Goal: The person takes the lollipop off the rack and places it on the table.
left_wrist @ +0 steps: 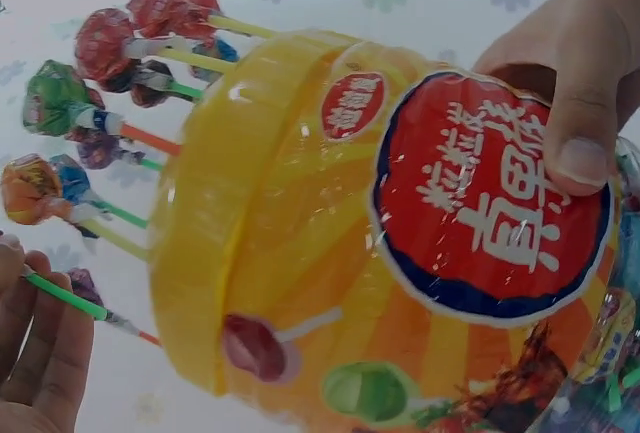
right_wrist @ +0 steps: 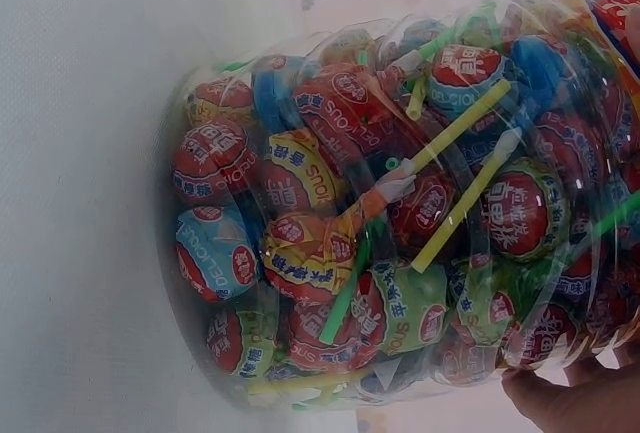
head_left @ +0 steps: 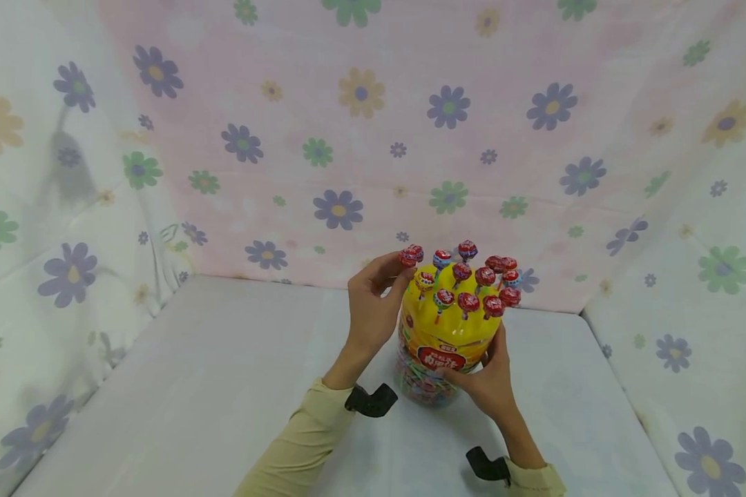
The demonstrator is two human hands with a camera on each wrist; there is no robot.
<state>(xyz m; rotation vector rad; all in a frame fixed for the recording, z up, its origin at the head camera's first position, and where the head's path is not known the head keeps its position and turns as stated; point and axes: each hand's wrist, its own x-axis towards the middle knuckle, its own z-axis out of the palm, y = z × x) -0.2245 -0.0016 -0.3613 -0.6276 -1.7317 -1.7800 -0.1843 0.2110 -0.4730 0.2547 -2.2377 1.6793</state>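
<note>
A clear plastic candy jar (head_left: 427, 383) with a yellow lid (head_left: 450, 323) stands on the white table, slightly tilted. Wrapped lollipops stick up out of the lid, such as a red one (head_left: 468, 302). My left hand (head_left: 376, 304), at the lid's left edge, pinches a lollipop by its green stick (left_wrist: 68, 296); the stick's lower end meets the lid's rim. My right hand (head_left: 488, 379) grips the jar from the right, with its thumb (left_wrist: 582, 148) on the red label. Through the jar's wall, many wrapped lollipops (right_wrist: 410, 208) show. The jar hides part of the right fingers.
The white table (head_left: 224, 386) spreads out around the jar. Flower-patterned cloth (head_left: 348, 152) hangs behind and along both sides. Black wrist devices (head_left: 371, 400) sit at both sleeves.
</note>
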